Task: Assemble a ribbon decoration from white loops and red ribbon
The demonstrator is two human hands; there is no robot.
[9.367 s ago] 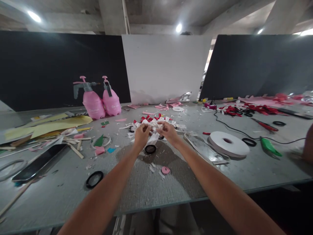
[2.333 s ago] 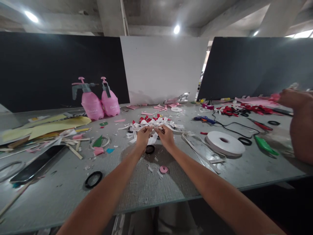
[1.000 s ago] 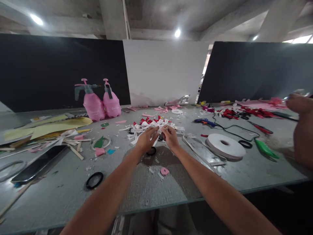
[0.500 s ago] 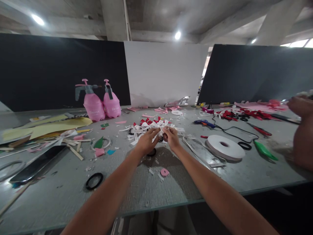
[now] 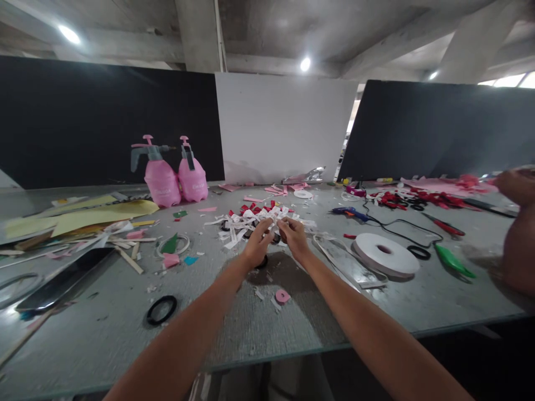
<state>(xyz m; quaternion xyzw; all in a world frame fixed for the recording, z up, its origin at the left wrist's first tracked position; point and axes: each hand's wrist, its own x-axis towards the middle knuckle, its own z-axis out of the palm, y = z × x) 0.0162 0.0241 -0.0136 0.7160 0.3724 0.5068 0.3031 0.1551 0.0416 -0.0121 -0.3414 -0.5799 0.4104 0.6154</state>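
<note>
Both hands meet at the middle of the table, in front of a heap of white and red ribbon bows [image 5: 242, 221]. My left hand [image 5: 258, 245] is closed, thumb and fingers pinching a piece of white ribbon [image 5: 275, 221]. My right hand [image 5: 295, 238] pinches the same ribbon from the other side, its fingers bent. The fingertips partly hide the ribbon, and its exact shape is unclear against the heap behind. Just below my left hand lies a black ring [image 5: 262, 262], partly covered. A pink paper disc [image 5: 282, 296] lies nearer the front edge.
To the right are a white ribbon roll [image 5: 385, 253], a blue glue gun [image 5: 350, 213] with its cord, and a green tool [image 5: 453, 260]. Another person's arm [image 5: 520, 239] rests at the far right. Two pink spray bottles [image 5: 162, 182], a phone [image 5: 64, 279] and yellow paper [image 5: 104, 216] occupy the left.
My left hand has moved slightly right, and its fingers have gone from lying flatter to a more upright pinch. My right hand stays in nearly the same place at the ribbon.
</note>
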